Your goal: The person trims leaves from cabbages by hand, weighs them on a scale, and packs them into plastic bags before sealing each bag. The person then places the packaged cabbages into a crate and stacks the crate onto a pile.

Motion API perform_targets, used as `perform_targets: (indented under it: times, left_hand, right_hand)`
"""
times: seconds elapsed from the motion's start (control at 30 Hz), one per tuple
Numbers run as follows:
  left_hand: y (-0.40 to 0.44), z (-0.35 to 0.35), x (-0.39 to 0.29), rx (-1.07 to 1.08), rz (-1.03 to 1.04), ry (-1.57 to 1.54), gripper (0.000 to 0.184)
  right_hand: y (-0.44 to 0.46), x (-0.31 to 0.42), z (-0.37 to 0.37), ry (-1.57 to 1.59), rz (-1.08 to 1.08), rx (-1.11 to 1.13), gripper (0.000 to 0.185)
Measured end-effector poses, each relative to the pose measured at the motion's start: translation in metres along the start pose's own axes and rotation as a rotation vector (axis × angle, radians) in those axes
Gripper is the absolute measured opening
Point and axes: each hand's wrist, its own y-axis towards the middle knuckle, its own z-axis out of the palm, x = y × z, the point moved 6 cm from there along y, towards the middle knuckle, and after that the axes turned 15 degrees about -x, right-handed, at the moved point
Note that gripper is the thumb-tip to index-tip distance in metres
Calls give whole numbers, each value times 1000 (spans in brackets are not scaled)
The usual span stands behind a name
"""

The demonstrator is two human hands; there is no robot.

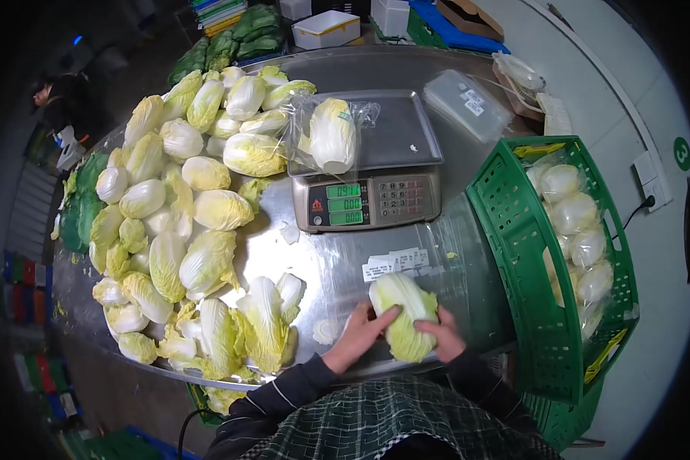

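Note:
Between my two hands is a napa cabbage (402,314), pale at its top end and green-yellow toward me, near the table's front edge. My left hand (360,331) grips its left side, thumb across the leaves. On the opposite side my right hand (443,333) is closed against it, thumb also on top. Just beyond lie white printed labels (395,264). Farther back, a bagged napa cabbage (333,138) rests on the tray of a digital scale (366,201) with lit green displays.
A large pile of napa cabbages (180,192) covers the table's left side. Clear plastic bags (466,103) lie behind the scale to the right. At right stands a green crate (529,307) holding several wrapped cabbages (579,215). Another person (65,103) is at the far left.

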Motion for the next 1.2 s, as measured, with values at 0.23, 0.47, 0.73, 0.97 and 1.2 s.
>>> perform_targets:
  times: [0.23, 0.47, 0.73, 0.97, 1.2]
  left_hand:
    - [-12, 15, 12, 133, -80, 138, 61]
    - [31, -50, -18, -37, 136, 199, 39]
    - [101, -136, -126, -459, 284, -31, 45]
    - [177, -127, -169, -548, 371, -261, 60]
    - [182, -99, -180, -627, 381, -283, 37]
  right_hand:
    - [-24, -13, -22, 14, -93, -41, 62]
    - [-27, -18, -21, -188, -387, -74, 77]
    - [-27, -20, -10, -824, -609, -55, 93]
    - [72, 105, 76, -495, -808, -43, 75]
    - [201, 193, 226, -509, -735, -148, 86]
